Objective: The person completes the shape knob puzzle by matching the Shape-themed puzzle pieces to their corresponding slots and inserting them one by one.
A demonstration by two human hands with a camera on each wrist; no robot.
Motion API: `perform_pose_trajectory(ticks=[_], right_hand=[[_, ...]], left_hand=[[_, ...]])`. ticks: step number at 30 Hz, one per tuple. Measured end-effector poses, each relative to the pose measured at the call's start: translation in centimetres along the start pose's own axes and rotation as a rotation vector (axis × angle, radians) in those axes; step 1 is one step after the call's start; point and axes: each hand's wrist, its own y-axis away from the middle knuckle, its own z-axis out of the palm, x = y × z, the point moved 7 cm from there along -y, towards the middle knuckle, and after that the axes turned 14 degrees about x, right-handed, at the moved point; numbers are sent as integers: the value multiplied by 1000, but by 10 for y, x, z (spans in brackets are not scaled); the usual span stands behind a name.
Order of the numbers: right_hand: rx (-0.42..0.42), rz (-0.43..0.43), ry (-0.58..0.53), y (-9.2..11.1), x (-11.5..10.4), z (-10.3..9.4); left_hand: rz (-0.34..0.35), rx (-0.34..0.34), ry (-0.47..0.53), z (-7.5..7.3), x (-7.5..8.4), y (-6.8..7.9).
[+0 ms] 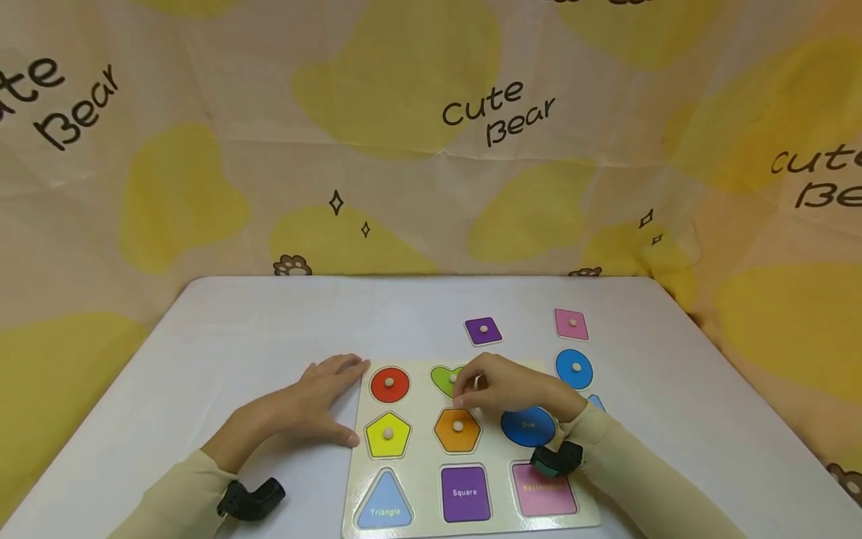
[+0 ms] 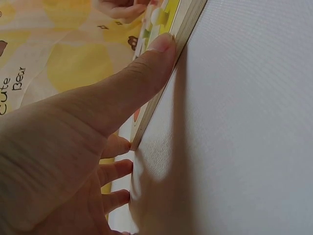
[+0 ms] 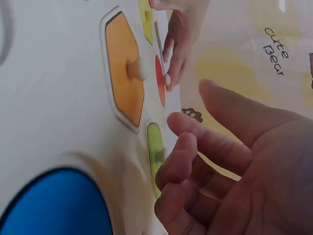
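Observation:
A wooden shape puzzle board (image 1: 420, 468) lies flat on the white table. My left hand (image 1: 303, 404) steadies its left side, thumb on the edge and fingers spread towards the far corner. Over the board, my right hand (image 1: 508, 383) hovers beside the green heart piece (image 1: 441, 378), partly covering it. In the right wrist view its fingers (image 3: 183, 161) are loosely bent, the thumb stands apart, and nothing is between them. The red circle piece (image 1: 389, 384), yellow pentagon piece (image 1: 387, 443) and orange hexagon piece (image 1: 457, 438) sit in their recesses, each with a knob.
Beyond the board lie a purple knobbed piece (image 1: 483, 331) and a pink one (image 1: 571, 324). A blue rounded piece (image 1: 575, 369) and a light blue piece (image 1: 596, 403), partly hidden, lie to the right. Printed recesses read Triangle (image 1: 385, 505), Square (image 1: 466, 505) and Oval (image 1: 525, 430).

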Motion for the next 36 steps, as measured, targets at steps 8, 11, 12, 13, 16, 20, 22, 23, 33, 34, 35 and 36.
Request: perform_pose_trajectory(ticks=[8, 11, 12, 13, 16, 20, 22, 23, 33, 34, 35, 36], right_hand=[[135, 20, -7, 12, 15, -25], [168, 34, 1, 17, 20, -35], [179, 38, 4, 19, 22, -38], [191, 43, 6, 21, 24, -42], [224, 63, 8, 28, 32, -54], [258, 91, 9, 38, 42, -69], [277, 103, 21, 42, 47, -77], [285, 108, 25, 44, 49, -80], [326, 174, 32, 61, 67, -111], [321, 181, 28, 62, 70, -113], [315, 180, 28, 63, 72, -116], [310, 189, 27, 64, 74, -118]], left_hand=[[-3, 3, 8, 1, 0, 1], [-15, -2, 20, 2, -1, 2], [-17, -3, 22, 2, -1, 2], [-18, -3, 24, 2, -1, 2], [-19, -5, 33, 1, -1, 2], [-18, -9, 34, 1, 0, 2], [-17, -10, 32, 1, 0, 2], [-16, -10, 30, 2, -1, 2], [-4, 4, 21, 2, -2, 0], [-4, 4, 18, 2, -2, 0], [-5, 2, 14, 2, -2, 0], [-6, 1, 13, 1, -2, 0]])
